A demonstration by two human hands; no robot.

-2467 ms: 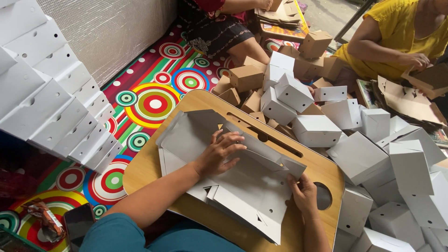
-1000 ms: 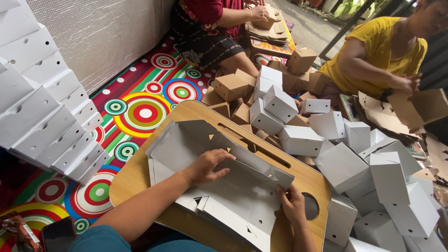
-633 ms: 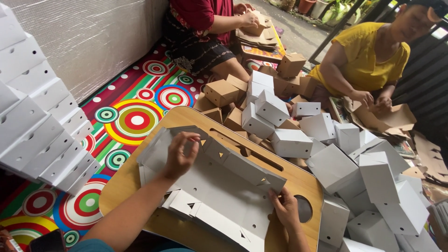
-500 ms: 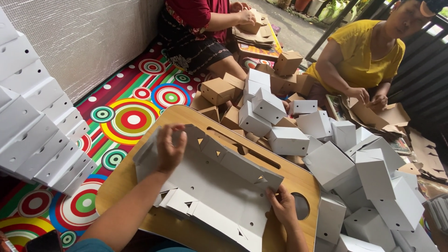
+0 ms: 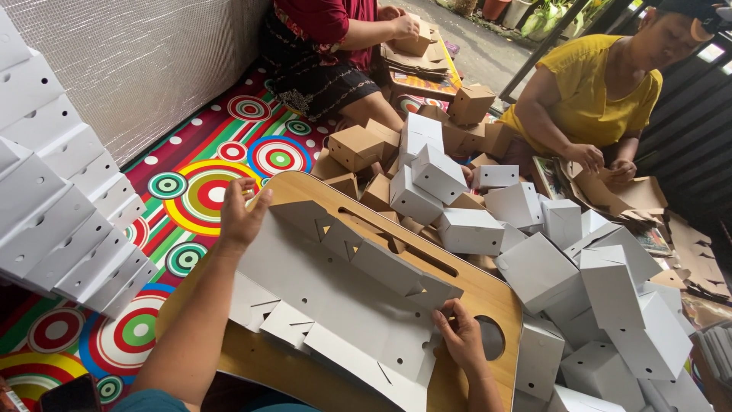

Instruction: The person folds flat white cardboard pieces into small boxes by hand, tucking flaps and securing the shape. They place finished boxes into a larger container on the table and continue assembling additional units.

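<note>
Grey-white card is what's in hand here: a flat die-cut box blank (image 5: 335,297) lying spread across a wooden lap table (image 5: 488,286), slots and triangular notches facing up.

Head view: the left hand (image 5: 242,214) has lifted off the middle of the sheet, where it was pressing a couple of seconds back, and now sits up at the far left corner, fingers spread apart and curled over the edge, so that side panel looks like it's being tipped up. The right hand (image 5: 461,339) is pretty much where it was, fingers pinched together on the near right flap next to the table's round hole (image 5: 490,338). My read: flattening is over and folding has started.

Around it: the table sits on a bright mat of coloured rings (image 5: 206,191). Finished white boxes (image 5: 549,252) are piled to the right, stacked white blanks (image 5: 61,221) to the left, a few brown boxes (image 5: 358,145) beyond. Two other people sit across, one in red (image 5: 328,23), one in yellow (image 5: 595,84), each busy with brown card.
</note>
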